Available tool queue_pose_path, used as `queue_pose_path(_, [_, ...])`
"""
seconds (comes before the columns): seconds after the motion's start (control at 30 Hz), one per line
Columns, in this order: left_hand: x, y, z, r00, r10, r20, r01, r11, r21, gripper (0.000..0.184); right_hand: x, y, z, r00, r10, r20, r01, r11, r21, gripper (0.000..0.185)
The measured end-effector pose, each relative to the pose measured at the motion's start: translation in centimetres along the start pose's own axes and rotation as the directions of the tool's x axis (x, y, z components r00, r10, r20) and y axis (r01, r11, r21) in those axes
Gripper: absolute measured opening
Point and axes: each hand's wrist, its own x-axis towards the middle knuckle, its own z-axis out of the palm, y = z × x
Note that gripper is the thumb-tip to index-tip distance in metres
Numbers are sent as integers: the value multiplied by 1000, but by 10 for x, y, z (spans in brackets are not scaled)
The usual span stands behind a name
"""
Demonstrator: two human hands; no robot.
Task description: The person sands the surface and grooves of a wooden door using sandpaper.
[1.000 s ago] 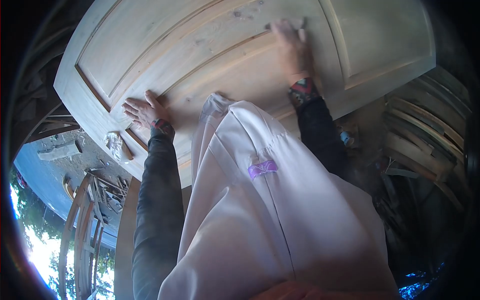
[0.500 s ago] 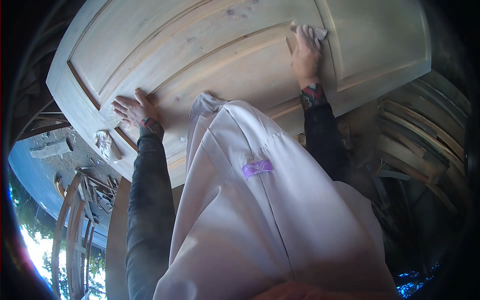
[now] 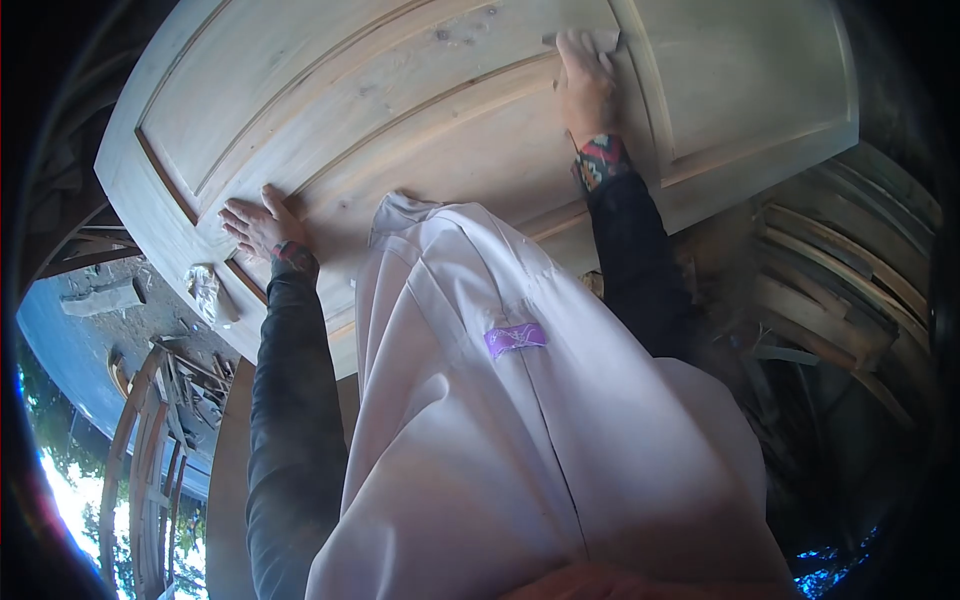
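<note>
A large pale wooden panel door (image 3: 760, 95) with raised mouldings lies flat across the upper part of the view. My left hand (image 3: 258, 222) rests on its near left part, fingers spread, with nothing held. Farther away and to the right, my right hand (image 3: 588, 90) presses a folded piece of sandpaper (image 3: 604, 40) against the wood beside a moulding. The paper's grey-brown end sticks out past my fingers. Part of it is hidden under them.
A crumpled whitish wad (image 3: 209, 294) sits on the door's near left edge. Curved-looking wooden boards (image 3: 840, 260) are stacked at right. Wood scraps (image 3: 200, 375) litter the ground at left, by a slatted wooden frame (image 3: 145, 470). My light apron (image 3: 520, 420) reaches the door's near edge.
My right hand has slid left and slightly farther away over the door with the sandpaper. My left hand stays spread in nearly the same place.
</note>
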Motion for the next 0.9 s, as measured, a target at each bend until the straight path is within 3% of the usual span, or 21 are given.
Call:
queue_pose_path(0.13, [-3, -1, 2, 1000, 6, 5, -6, 1000, -14, 87, -72, 31, -51, 989, 92, 119, -77, 989, -127, 34])
queue_pose_path(0.27, [5, -3, 10, 999, -37, -6, 37, 998, 40, 90, -85, 34, -58, 965, 200, 167, -176, 973, -147, 36])
queue_pose_path(0.3, [8, 5, 17, 994, -106, -17, 107, 993, 58, 90, -85, 35, -57, 962, 211, 173, -186, 971, -153, 37])
queue_pose_path(0.33, [3, 29, 14, 996, -81, 35, 79, 994, 71, 90, -85, 37, -58, 963, 202, 177, -176, 973, -152, 38])
queue_pose_path(0.4, [-19, 84, 33, 980, 196, 16, -197, 980, 26, 87, -84, 39, -58, 965, 180, 190, -154, 978, -142, 40])
queue_pose_path(0.43, [-36, 122, 41, 957, 288, 18, -286, 955, -83, 87, -84, 38, -58, 961, 185, 204, -160, 978, -135, 41])
queue_pose_path(0.57, [-115, 275, 64, 777, 630, 11, -614, 762, -205, 94, -84, 39, -58, 951, 210, 225, -181, 973, -142, 41])
queue_pose_path(0.63, [-140, 325, 84, 709, 704, -31, -676, 668, -311, 96, -84, 40, -58, 952, 204, 229, -174, 974, -147, 41])
queue_pose_path(0.73, [-153, 358, 97, 696, 718, -2, -671, 649, -358, 93, -88, 45, -52, 945, 224, 238, -191, 970, -152, 47])
queue_pose_path(0.9, [-132, 310, 65, 722, 691, 38, -634, 682, -365, 88, -84, 41, -59, 947, 213, 239, -187, 974, -127, 43])
